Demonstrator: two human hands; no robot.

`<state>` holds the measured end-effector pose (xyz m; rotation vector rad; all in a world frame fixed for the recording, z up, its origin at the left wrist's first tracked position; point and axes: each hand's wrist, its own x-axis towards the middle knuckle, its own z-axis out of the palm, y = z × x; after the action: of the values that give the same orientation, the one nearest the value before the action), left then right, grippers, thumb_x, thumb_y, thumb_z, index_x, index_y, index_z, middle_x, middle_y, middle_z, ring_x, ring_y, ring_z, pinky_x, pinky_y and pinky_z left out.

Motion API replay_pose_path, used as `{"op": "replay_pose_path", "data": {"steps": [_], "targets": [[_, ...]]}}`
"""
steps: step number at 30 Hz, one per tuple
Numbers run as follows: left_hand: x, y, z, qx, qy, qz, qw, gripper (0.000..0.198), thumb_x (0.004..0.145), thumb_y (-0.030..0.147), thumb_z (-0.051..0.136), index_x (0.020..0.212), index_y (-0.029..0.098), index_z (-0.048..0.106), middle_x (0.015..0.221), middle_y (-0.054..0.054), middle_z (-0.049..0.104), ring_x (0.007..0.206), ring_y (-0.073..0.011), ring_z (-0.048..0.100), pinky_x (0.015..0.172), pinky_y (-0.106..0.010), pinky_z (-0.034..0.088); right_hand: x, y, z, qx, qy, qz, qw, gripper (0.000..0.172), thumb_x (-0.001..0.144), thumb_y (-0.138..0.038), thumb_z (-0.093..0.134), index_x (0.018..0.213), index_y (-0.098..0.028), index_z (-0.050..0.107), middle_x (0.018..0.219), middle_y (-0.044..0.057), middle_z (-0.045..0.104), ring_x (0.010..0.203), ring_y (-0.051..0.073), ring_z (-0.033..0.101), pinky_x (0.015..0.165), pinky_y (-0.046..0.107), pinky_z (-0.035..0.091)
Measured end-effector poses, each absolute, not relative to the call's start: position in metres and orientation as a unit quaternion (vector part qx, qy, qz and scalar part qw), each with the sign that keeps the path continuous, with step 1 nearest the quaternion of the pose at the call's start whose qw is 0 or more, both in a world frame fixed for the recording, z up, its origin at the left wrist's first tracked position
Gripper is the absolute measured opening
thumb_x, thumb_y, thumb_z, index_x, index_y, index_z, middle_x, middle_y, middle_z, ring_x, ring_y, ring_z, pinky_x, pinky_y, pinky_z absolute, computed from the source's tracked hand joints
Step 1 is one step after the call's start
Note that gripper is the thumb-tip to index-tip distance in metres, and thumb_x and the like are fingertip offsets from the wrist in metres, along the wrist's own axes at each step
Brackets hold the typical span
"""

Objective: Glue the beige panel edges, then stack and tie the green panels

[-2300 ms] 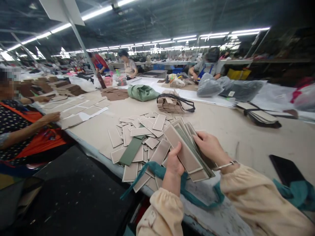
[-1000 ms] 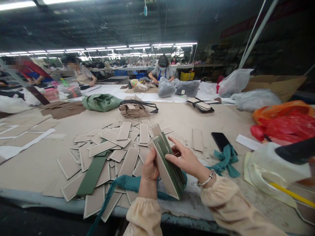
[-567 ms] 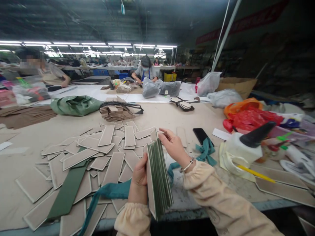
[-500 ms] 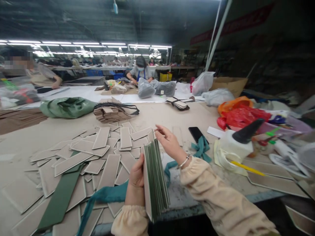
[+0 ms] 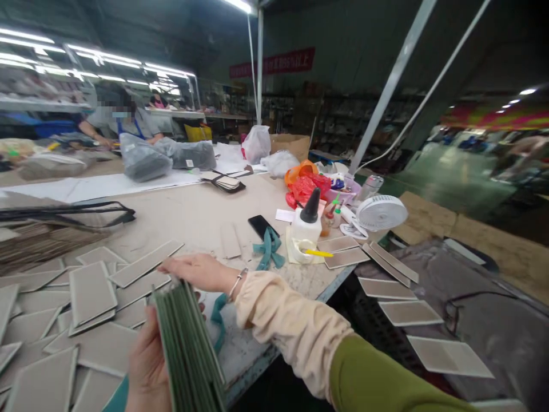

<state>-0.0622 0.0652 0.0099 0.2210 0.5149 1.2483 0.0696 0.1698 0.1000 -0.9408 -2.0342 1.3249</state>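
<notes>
My left hand (image 5: 148, 360) grips a thick stack of flat rectangular panels (image 5: 189, 343), their green edges facing me. Fingertips show on the far side of the stack, which stands tilted at the table's front edge. Across its top end lies my right hand (image 5: 199, 272), palm down with fingers stretched out flat. A teal fabric strip (image 5: 218, 323) hangs just right of the stack. Loose beige panels with pale edges (image 5: 92, 292) lie heaped on the left, beside my left hand.
A black phone (image 5: 259, 226) and a knotted teal strip (image 5: 268, 249) lie beyond my right forearm. A white glue bottle (image 5: 306, 226), tape roll (image 5: 302, 252) and small fan (image 5: 381, 213) stand right. Several panels (image 5: 409, 313) lie past the table edge. A co-worker (image 5: 118, 117) sits opposite.
My view has swung right, so things appear farther left. My right hand has come down from beside the stack's top to lie across it. My left hand still holds the stack.
</notes>
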Motion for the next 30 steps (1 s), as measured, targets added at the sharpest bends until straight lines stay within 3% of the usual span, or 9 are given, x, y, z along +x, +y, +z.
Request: {"op": "replay_pose_path", "data": {"steps": [4, 7, 10, 12, 14, 18, 21, 26, 30], "targets": [[-0.045, 0.068, 0.023, 0.098, 0.190, 0.620, 0.755, 0.035, 0.093, 0.034, 0.048, 0.124, 0.025, 0.059, 0.098, -0.006, 0.074, 0.082, -0.0222, 0.072, 0.077, -0.038, 0.060, 0.085, 0.152, 0.103, -0.290, -0.757, 0.513, 0.281, 0.058, 0.092, -0.062, 0.033, 0.109, -0.018, 0.066, 0.109, 0.006, 0.067, 0.111, 0.021, 0.057, 0.102, 0.036, 0.039], [-0.030, 0.071, 0.037, 0.106, 0.231, 0.630, 0.733, 0.035, 0.089, 0.037, 0.056, 0.122, 0.026, 0.060, 0.099, -0.003, 0.074, 0.080, -0.0182, 0.071, 0.074, -0.032, 0.059, 0.103, 0.144, 0.100, -0.308, -0.713, 0.531, 0.339, 0.057, 0.091, -0.059, 0.042, 0.133, -0.022, 0.050, 0.133, 0.010, 0.055, 0.127, 0.022, 0.046, 0.108, 0.041, 0.032], [-0.021, 0.071, 0.045, 0.156, 0.307, 0.696, 0.630, 0.050, 0.079, 0.040, 0.069, 0.124, 0.020, 0.058, 0.106, -0.007, 0.071, 0.086, -0.0201, 0.069, 0.079, -0.032, 0.057, 0.123, 0.130, 0.093, -0.313, -0.674, 0.586, 0.324, 0.080, 0.086, -0.056, 0.054, 0.150, -0.024, 0.019, 0.148, 0.015, 0.036, 0.132, 0.025, 0.041, 0.107, 0.045, 0.035], [-0.019, 0.069, 0.049, 0.202, 0.345, 0.744, 0.536, 0.066, 0.073, 0.040, 0.075, 0.131, 0.020, 0.051, 0.112, -0.009, 0.068, 0.093, -0.0208, 0.068, 0.084, -0.031, 0.055, 0.133, 0.115, 0.088, -0.304, -0.720, 0.558, 0.278, 0.103, 0.075, -0.049, 0.069, 0.152, -0.022, 0.007, 0.151, 0.018, 0.031, 0.134, 0.028, 0.039, 0.107, 0.048, 0.034], [-0.019, 0.065, 0.056, 0.265, 0.359, 0.771, 0.454, 0.079, 0.070, 0.037, 0.078, 0.138, 0.023, 0.042, 0.119, -0.010, 0.065, 0.098, -0.0204, 0.066, 0.087, -0.030, 0.053, 0.137, 0.100, 0.084, -0.295, -0.773, 0.493, 0.270, 0.113, 0.066, -0.035, 0.078, 0.152, -0.021, 0.006, 0.152, 0.016, 0.030, 0.136, 0.030, 0.036, 0.110, 0.048, 0.031], [-0.016, 0.049, 0.075, 0.433, 0.353, 0.748, 0.358, 0.084, 0.073, 0.030, 0.077, 0.144, 0.029, 0.033, 0.132, -0.009, 0.056, 0.109, -0.0214, 0.061, 0.094, -0.030, 0.050, 0.136, 0.079, 0.082, -0.278, -0.788, 0.430, 0.342, 0.098, 0.069, -0.017, 0.071, 0.150, -0.021, 0.015, 0.144, 0.013, 0.043, 0.126, 0.027, 0.049, 0.103, 0.042, 0.042], [-0.005, 0.033, 0.082, 0.540, 0.345, 0.695, 0.326, 0.085, 0.075, 0.029, 0.075, 0.146, 0.033, 0.028, 0.131, -0.009, 0.054, 0.113, -0.0239, 0.059, 0.094, -0.034, 0.051, 0.147, 0.074, 0.086, -0.263, -0.803, 0.394, 0.362, 0.085, 0.074, -0.019, 0.068, 0.146, -0.020, 0.025, 0.138, 0.013, 0.050, 0.121, 0.026, 0.053, 0.100, 0.040, 0.045], [0.025, 0.017, 0.075, 0.646, 0.300, 0.642, 0.285, 0.086, 0.083, 0.033, 0.067, 0.149, 0.037, 0.012, 0.139, -0.013, 0.041, 0.119, -0.0279, 0.053, 0.094, -0.045, 0.050, 0.195, 0.065, 0.078, -0.278, -0.841, 0.329, 0.328, 0.095, 0.077, -0.034, 0.070, 0.152, -0.020, 0.012, 0.147, 0.015, 0.040, 0.134, 0.031, 0.039, 0.110, 0.049, 0.035], [0.042, 0.027, 0.063, 0.673, 0.289, 0.618, 0.284, 0.087, 0.084, 0.040, 0.063, 0.150, 0.035, 0.006, 0.138, -0.014, 0.041, 0.122, -0.0296, 0.049, 0.097, -0.049, 0.047, 0.217, 0.058, 0.051, -0.327, -0.822, 0.332, 0.327, 0.089, 0.079, -0.035, 0.068, 0.151, -0.022, 0.018, 0.151, 0.014, 0.034, 0.137, 0.031, 0.034, 0.112, 0.051, 0.031]]}}
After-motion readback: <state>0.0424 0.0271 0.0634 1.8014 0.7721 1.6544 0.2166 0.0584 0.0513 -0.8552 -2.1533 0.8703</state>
